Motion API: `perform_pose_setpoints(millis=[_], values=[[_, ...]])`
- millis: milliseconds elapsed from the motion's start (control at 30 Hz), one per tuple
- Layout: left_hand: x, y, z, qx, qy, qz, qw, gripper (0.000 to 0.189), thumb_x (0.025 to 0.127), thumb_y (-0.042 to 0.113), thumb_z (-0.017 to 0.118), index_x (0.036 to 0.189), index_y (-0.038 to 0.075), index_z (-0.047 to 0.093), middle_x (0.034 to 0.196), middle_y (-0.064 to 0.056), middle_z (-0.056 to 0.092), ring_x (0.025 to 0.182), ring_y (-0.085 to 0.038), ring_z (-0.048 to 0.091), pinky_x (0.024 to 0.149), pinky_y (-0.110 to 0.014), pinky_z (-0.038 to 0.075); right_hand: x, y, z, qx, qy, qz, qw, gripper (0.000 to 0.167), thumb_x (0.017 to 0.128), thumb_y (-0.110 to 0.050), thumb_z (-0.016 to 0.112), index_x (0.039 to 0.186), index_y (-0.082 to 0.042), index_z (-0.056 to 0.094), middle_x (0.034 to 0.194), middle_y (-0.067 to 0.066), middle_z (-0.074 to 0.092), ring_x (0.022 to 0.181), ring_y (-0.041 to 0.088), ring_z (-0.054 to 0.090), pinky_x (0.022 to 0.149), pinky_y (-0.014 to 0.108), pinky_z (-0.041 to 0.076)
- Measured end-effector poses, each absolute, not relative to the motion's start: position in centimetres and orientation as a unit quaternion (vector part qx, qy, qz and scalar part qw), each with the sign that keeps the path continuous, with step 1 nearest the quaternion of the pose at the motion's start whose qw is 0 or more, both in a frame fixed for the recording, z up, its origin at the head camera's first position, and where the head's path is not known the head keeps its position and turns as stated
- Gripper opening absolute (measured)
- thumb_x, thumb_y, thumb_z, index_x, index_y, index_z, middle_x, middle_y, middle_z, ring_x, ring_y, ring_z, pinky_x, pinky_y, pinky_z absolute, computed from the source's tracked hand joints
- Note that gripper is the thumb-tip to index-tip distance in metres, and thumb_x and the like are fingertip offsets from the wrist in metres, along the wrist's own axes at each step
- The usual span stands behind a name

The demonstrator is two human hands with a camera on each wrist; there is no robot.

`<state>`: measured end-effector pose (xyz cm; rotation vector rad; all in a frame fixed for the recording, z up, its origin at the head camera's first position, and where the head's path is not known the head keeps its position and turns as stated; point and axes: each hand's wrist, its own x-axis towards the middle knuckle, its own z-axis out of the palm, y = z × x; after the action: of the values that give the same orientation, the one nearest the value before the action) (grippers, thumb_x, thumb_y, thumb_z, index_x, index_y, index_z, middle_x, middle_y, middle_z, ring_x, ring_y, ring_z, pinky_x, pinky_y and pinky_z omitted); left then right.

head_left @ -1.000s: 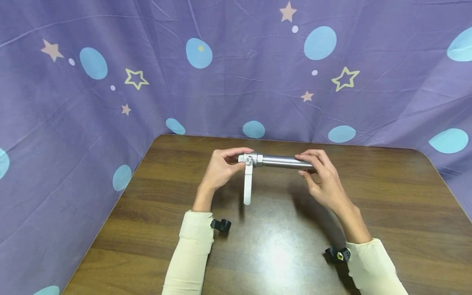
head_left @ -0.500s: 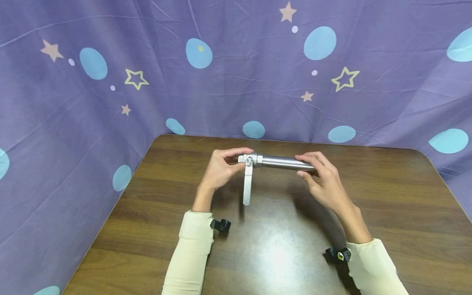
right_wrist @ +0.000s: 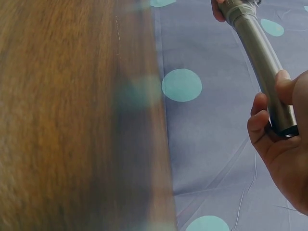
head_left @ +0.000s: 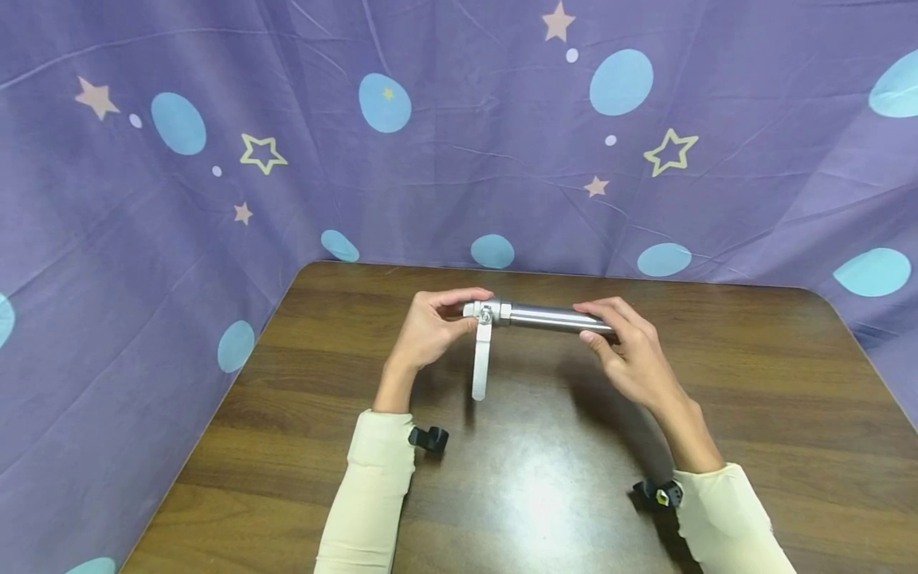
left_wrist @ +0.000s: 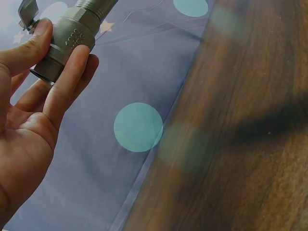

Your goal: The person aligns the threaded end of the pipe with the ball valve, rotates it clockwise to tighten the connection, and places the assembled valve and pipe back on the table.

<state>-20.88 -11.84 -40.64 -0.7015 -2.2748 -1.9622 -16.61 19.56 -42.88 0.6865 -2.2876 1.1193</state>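
While half-curled, left fingers (left_wrist: 70,79) on valve (left_wrist: 71,34), right fingers (right_wrist: 260,127) on pipe (right_wrist: 259,53).

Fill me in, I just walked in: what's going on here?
A person holds a metal valve and tube, joined end to end, up above the wooden table. The left hand grips the valve between thumb and fingers; the right hand has its grip near the far end of the tube. The valve's lever points back toward the person, crosswise to the tube. Threads show at the joint; how tightly it is screwed, I can't tell.
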Motion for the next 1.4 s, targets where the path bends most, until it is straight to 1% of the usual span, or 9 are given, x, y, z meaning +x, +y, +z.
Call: perform_pose_setpoints(millis=[133,333,467,767,933,1067,1233,1300,1400], values=[[-20.87,-11.85,-40.73,-0.228,-0.738,-0.635,0.027,0.04,0.082,-0.017,0.074,0.12,-0.004,0.079,0.121,-0.024,0.078,0.092,-0.008,0.074,0.081,-0.023,0.062,-16.62,19.6,-42.89,0.251,-0.844,0.404,0.247,0.038,0.093,0.004,0.077,0.13,-0.007,0.074,0.117,0.007,0.074,0.097,0.004,0.061,0.083,0.01,0.045],[-20.92,-11.83,-40.77,-0.231,-0.739,-0.633,0.026,0.04,0.083,-0.017,0.074,0.12,-0.004,0.078,0.122,-0.024,0.078,0.094,-0.007,0.074,0.083,-0.023,0.063,-16.67,19.65,-42.95,0.25,-0.848,0.401,0.242,0.035,0.097,0.002,0.073,0.131,-0.008,0.074,0.104,0.001,0.069,0.077,0.003,0.056,0.072,0.012,0.043],[-20.94,-11.82,-40.74,-0.231,-0.739,-0.632,0.026,0.039,0.082,-0.018,0.075,0.119,-0.005,0.078,0.123,-0.023,0.078,0.096,-0.007,0.075,0.085,-0.023,0.063,-16.66,19.72,-42.99,0.25,-0.847,0.404,0.239,0.033,0.098,0.002,0.071,0.13,-0.006,0.074,0.095,-0.003,0.064,0.069,0.002,0.055,0.067,0.013,0.043],[-20.96,-11.83,-40.77,-0.235,-0.741,-0.629,0.025,0.039,0.083,-0.017,0.075,0.119,-0.005,0.078,0.124,-0.023,0.078,0.097,-0.007,0.075,0.086,-0.023,0.063,-16.65,19.88,-42.99,0.242,-0.857,0.396,0.224,0.03,0.101,-0.001,0.069,0.13,-0.007,0.074,0.09,-0.004,0.062,0.068,0.002,0.056,0.066,0.014,0.044],[-20.98,-11.79,-40.84,-0.234,-0.74,-0.63,0.025,0.039,0.082,-0.017,0.076,0.119,-0.005,0.078,0.124,-0.023,0.078,0.097,-0.007,0.075,0.086,-0.023,0.062,-16.59,19.82,-43.02,0.236,-0.862,0.393,0.215,0.03,0.102,-0.003,0.068,0.131,-0.008,0.073,0.098,0.0,0.068,0.079,0.005,0.057,0.075,0.016,0.044],[-20.97,-11.79,-40.86,-0.231,-0.737,-0.634,0.029,0.039,0.082,-0.017,0.076,0.119,-0.005,0.078,0.123,-0.024,0.078,0.095,-0.007,0.074,0.083,-0.022,0.062,-16.54,19.67,-42.99,0.239,-0.857,0.406,0.21,0.032,0.101,-0.003,0.07,0.132,-0.008,0.073,0.113,0.004,0.072,0.094,0.008,0.059,0.083,0.015,0.043],[-20.98,-11.95,-40.83,-0.229,-0.735,-0.638,0.038,0.039,0.082,-0.018,0.074,0.119,-0.005,0.078,0.12,-0.025,0.078,0.092,-0.007,0.074,0.081,-0.021,0.061,-16.51,19.53,-42.94,0.246,-0.843,0.429,0.214,0.047,0.088,0.005,0.081,0.132,-0.005,0.07,0.127,0.008,0.068,0.113,0.012,0.06,0.095,0.009,0.044],[-20.97,-12.01,-40.78,-0.229,-0.733,-0.639,0.041,0.04,0.082,-0.019,0.074,0.119,-0.005,0.078,0.12,-0.025,0.078,0.092,-0.007,0.073,0.08,-0.021,0.061,-16.53,19.5,-42.91,0.251,-0.838,0.43,0.223,0.052,0.083,0.011,0.082,0.131,-0.005,0.068,0.129,0.01,0.066,0.117,0.014,0.06,0.099,0.007,0.043],[-20.95,-12.05,-40.72,-0.232,-0.731,-0.641,0.043,0.04,0.082,-0.019,0.073,0.119,-0.006,0.078,0.12,-0.025,0.078,0.092,-0.007,0.073,0.08,-0.021,0.061,-16.63,19.44,-42.9,0.264,-0.831,0.427,0.241,0.055,0.08,0.02,0.078,0.129,-0.002,0.068,0.129,0.012,0.065,0.118,0.018,0.06,0.102,0.007,0.042]])
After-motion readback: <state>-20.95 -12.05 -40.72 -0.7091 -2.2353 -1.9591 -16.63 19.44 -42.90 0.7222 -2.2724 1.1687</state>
